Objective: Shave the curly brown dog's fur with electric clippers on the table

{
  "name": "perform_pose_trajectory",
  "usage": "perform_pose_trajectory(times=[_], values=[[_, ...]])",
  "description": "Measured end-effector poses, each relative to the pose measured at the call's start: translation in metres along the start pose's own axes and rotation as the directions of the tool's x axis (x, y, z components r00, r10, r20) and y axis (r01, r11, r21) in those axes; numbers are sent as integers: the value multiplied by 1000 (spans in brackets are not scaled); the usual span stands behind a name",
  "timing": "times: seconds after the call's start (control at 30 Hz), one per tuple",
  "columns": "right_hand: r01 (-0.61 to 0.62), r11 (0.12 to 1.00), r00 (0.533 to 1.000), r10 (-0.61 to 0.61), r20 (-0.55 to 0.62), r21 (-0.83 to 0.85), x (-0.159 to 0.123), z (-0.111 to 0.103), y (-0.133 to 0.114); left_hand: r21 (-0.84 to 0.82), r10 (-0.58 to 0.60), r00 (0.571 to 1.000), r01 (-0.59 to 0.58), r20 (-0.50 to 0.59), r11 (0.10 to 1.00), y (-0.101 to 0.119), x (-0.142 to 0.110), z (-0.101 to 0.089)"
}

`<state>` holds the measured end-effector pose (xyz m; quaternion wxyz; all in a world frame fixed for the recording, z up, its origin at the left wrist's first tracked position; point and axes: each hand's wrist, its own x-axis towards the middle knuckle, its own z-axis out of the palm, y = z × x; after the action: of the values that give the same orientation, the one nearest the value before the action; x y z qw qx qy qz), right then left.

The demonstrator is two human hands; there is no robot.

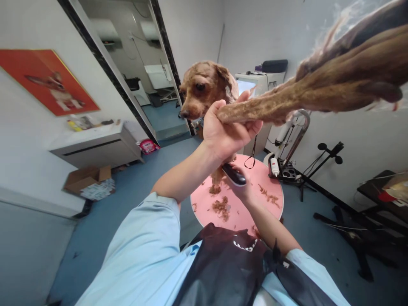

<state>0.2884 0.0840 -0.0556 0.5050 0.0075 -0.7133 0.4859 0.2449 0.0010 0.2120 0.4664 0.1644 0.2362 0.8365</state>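
Observation:
A brown curly-haired dog (200, 87) is on a round pink grooming table (236, 212), its head turned to the left. My left hand (228, 127) is closed around a brown furry leg (270, 104), which stretches large and close to the camera toward the upper right edge. Lower down and behind my left forearm, my right hand (239, 187) grips a black hair clipper (234, 175) near the dog's lower fur. My fingers on the clipper are partly hidden, and so is its blade end. Clumps of cut brown hair (221, 207) lie on the tabletop.
A grooming arm post (299, 136) with a holder and white bottle (274, 166) stands at the table's right. A thin black loop (250, 161) hangs above the tabletop. Black stands (331, 153) are farther right. Left are a white cabinet (95, 146) and cardboard box (84, 178).

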Motion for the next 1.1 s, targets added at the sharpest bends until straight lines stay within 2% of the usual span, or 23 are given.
perform_pose_trajectory(times=[0.1,0.23,0.3,0.4,0.47,0.6,0.77,0.93,1.0,1.07,1.1], values=[[93,987,994,-84,76,-133,-7,4,-15,-12,-15,1000,15,-17,1000,-2,0,1],[164,976,986,-160,34,-147,-7,16,-23,-28,-36,999,36,-3,999,-4,4,1],[143,964,990,-134,51,-227,-9,28,-23,-28,-40,999,40,1,999,-4,5,1],[54,923,991,-3,134,-381,-17,46,-21,-11,-41,999,41,-10,999,-5,5,2],[53,907,986,18,164,-417,-22,52,-22,7,-40,999,41,-18,999,-6,3,4],[120,905,989,-72,130,-408,-23,52,-23,31,-55,998,56,-38,998,-8,1,6],[45,879,989,27,143,-475,-25,47,-12,61,-54,998,55,-27,997,-6,1,0],[85,906,983,-7,186,-416,-30,46,-5,110,-31,999,30,13,993,0,0,-7],[5,934,981,65,183,-356,-32,40,-1,139,-9,1000,8,5,990,2,-1,-9],[-156,977,974,176,142,-146,-36,29,7,163,2,1000,0,-17,987,4,0,-11],[-239,971,966,239,103,-11,-37,21,12,173,4,999,2,-33,985,6,0,-13]])
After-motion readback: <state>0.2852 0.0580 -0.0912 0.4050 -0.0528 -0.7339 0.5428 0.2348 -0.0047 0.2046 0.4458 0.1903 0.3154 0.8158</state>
